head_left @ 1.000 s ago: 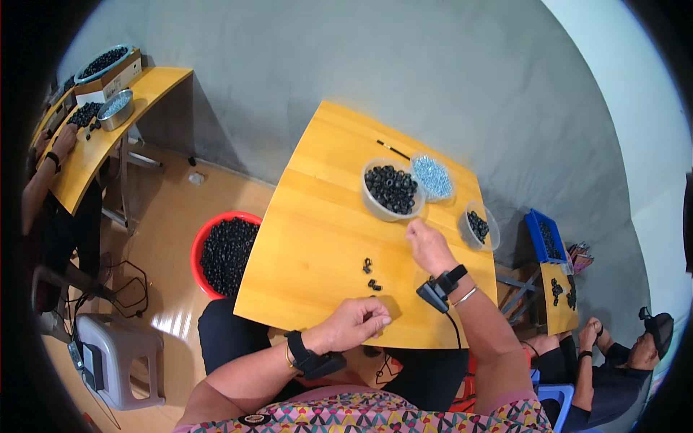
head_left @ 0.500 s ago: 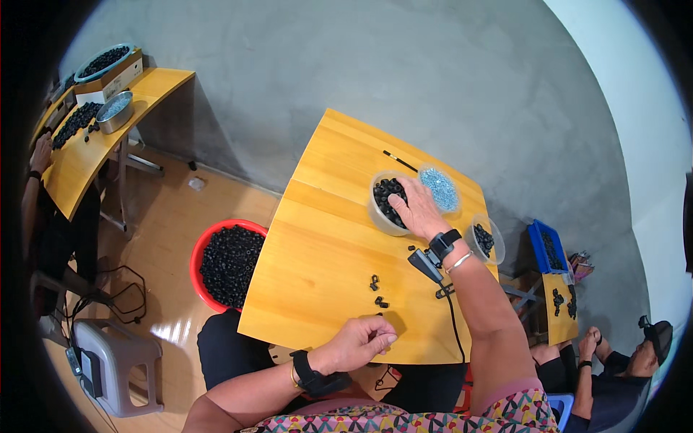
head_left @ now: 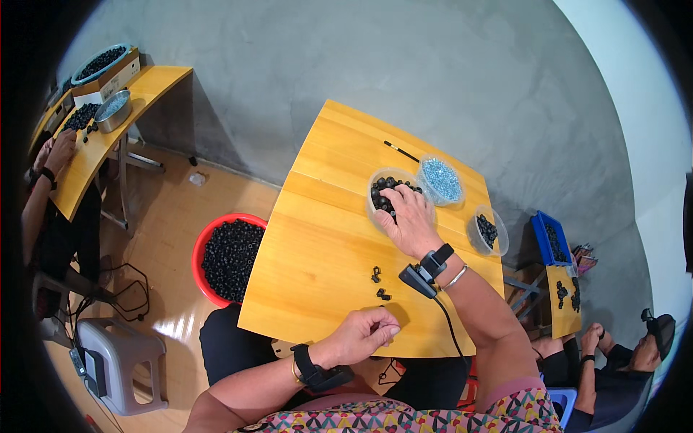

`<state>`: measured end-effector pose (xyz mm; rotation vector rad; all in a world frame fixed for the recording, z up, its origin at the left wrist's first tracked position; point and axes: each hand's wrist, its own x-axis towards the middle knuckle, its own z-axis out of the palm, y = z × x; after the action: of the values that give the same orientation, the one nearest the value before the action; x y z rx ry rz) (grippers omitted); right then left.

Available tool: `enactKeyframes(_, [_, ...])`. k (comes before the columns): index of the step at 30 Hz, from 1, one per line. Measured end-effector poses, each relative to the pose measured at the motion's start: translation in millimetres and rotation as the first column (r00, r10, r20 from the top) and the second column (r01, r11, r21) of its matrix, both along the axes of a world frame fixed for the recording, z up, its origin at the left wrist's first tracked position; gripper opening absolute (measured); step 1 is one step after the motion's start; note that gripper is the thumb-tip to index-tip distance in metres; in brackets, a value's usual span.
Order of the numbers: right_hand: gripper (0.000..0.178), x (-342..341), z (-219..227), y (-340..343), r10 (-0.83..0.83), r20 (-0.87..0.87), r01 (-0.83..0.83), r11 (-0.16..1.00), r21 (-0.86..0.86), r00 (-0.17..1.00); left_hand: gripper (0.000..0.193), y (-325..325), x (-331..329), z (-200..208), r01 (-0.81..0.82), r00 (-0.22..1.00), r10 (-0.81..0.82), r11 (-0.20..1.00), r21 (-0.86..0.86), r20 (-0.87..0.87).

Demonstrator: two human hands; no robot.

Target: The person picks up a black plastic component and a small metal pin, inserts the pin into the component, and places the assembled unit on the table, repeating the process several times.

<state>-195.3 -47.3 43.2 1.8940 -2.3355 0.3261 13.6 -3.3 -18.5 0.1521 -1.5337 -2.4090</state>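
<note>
My right hand [head_left: 413, 222] reaches over a clear round tub [head_left: 372, 211] of small black plastic parts [head_left: 388, 182]. Its fingers are spread, with the tips down among the parts and the thumb near the tub's near side. My left hand [head_left: 362, 335] is closed near the table's front edge, thumb against curled fingers; whatever it may hold is hidden. Several loose black parts [head_left: 380, 294] lie on the yellow wooden table [head_left: 310, 267] just beyond it. Beside the tub stands a clear bowl of light blue bits [head_left: 440, 179], and a clear bowl of black parts [head_left: 486, 229] is at the right edge.
A thin black stick [head_left: 401, 151] lies behind the tub. A red basin [head_left: 199, 270] full of black parts stands on the floor at left, near a grey stool [head_left: 119, 346]. Two co-workers sit at side tables. A cable [head_left: 451, 325] hangs from my right wrist device [head_left: 420, 278].
My right hand has shifted slightly nearer within the tub and its fingers have spread. My left hand stays closed in nearly the same place. The left co-worker's hands have moved over their table.
</note>
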Motion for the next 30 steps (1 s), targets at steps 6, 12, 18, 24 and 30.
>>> enactKeyframes(6, [0.059, -2, -5, -3, -0.003, -0.132, -0.003, 0.999, -0.046, 0.991, 0.011, -1, 0, -3, 0.046, 0.999, -0.046, 0.999, -0.012, -0.013])
enactKeyframes(12, [0.033, 9, 2, -11, 0.008, -0.064, -0.015, 0.993, -0.116, 0.998, 0.011, -2, 0, 1, 0.028, 1.0, -0.028, 0.999, -0.032, -0.002])
enactKeyframes(18, [0.032, 5, -4, -14, 0.067, -0.001, -0.066, 0.983, -0.171, 0.998, 0.011, -1, 0, 1, 0.024, 1.0, -0.024, 0.998, -0.054, -0.013])
enactKeyframes(24, [0.032, -1, 1, -22, 0.044, 0.145, -0.027, 0.993, -0.115, 0.988, 0.009, -2, 1, 0, 0.028, 1.0, -0.028, 0.998, -0.059, -0.001])
enactKeyframes(30, [0.029, -9, 12, -31, -0.014, 0.14, 0.022, 0.998, -0.052, 0.99, 0.009, -3, -1, -2, 0.024, 1.0, -0.025, 0.998, -0.056, -0.005])
